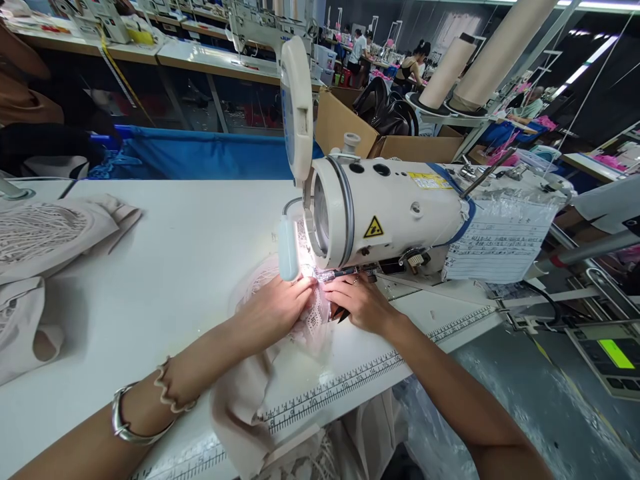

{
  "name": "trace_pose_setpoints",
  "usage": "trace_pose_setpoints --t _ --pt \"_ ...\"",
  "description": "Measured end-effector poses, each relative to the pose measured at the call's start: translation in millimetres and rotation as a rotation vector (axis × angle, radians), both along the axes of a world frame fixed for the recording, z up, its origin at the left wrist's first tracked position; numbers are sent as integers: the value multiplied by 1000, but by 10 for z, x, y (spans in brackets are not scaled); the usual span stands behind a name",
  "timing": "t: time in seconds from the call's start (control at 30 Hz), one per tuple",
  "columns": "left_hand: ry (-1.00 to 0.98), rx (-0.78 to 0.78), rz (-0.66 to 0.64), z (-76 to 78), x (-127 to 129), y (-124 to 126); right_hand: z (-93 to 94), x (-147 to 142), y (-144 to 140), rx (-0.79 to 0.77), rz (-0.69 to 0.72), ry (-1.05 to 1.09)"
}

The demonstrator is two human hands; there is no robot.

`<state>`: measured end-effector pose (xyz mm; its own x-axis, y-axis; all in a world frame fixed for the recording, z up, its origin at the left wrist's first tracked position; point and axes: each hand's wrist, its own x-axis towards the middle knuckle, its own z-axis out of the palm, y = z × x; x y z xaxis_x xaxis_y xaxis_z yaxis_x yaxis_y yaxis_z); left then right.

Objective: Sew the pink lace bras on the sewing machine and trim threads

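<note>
A cream sewing machine [385, 210] stands on the white table [190, 253], its lamp lighting the needle area. A beige garment with a lace edge [313, 320] lies under the machine's head and hangs over the table's front. My left hand [277, 307] presses flat on the lace fabric just left of the needle. Just right of the needle, my right hand [360, 303] rests on the same fabric, fingers pinching its edge. Both hands nearly touch at the fingertips.
A pile of beige lace garments [45, 247] lies at the table's left. A ruler strip [360, 373] runs along the front edge. A control panel [613, 353] sits at right, thread cones [450, 67] and a cardboard box [350, 130] behind. Other people work far back.
</note>
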<state>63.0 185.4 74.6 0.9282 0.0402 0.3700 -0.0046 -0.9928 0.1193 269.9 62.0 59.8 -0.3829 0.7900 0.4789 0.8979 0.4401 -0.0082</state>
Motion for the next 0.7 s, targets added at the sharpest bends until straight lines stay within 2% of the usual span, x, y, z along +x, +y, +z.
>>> trace_pose_setpoints --t 0.37,0.57,0.7 --pt "41 39 77 71 -26 -41 14 -7 4 27 1 6" --pt "45 37 -8 27 -13 -24 -5 6 2 -6 -12 -1" --pt "28 10 -7 5 -11 -16 -11 5 -6 -8 -16 15"
